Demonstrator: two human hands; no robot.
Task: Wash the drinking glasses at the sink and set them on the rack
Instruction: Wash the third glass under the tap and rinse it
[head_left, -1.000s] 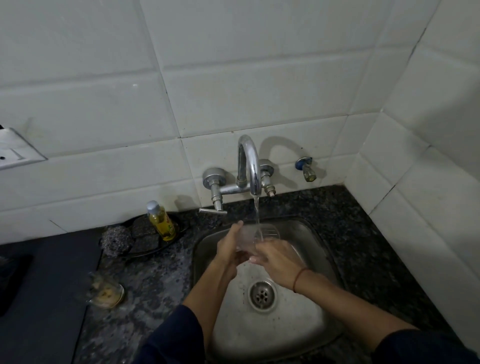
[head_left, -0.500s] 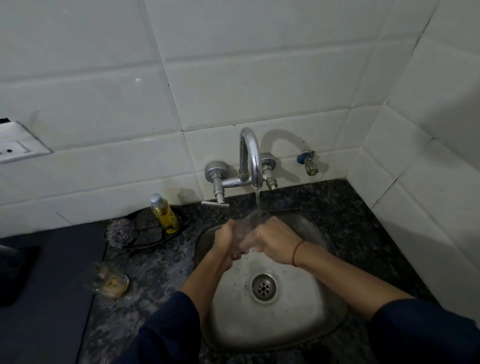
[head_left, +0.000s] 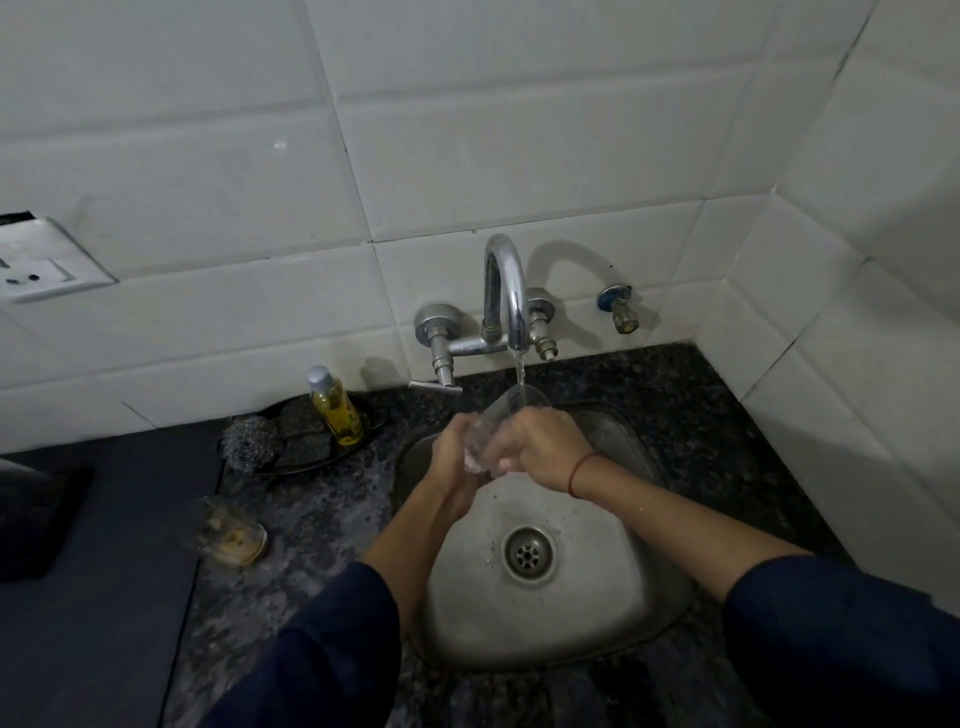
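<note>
So compared with a second ago, the clear drinking glass (head_left: 497, 426) has come up and tipped so its open rim sits right under the curved chrome tap (head_left: 505, 291). The thin stream of water (head_left: 520, 373) is now running straight into the mouth instead of past it. To me that reads as the rinse stage on this one, so racking it should be close, though no rack shows anywhere in view.

Left hand (head_left: 457, 462) is cupped around the base end, fingers wrapped on the glass. Right hand (head_left: 545, 449) covers the side nearer the rim, fingers curled over it too, with a red thread band on that wrist. Both forearms angle in from the bottom corners, dark blue sleeves pushed up, and meet over the back half of the round steel sink (head_left: 649, 597), above and behind the drain.

A second glass with yellowish residue (head_left: 231, 535) lies on its side on the speckled dark stone tabletop (head_left: 322, 519), left of the sink, well apart from the hands. Still unwashed by the look of it, so that's probably next.
</note>
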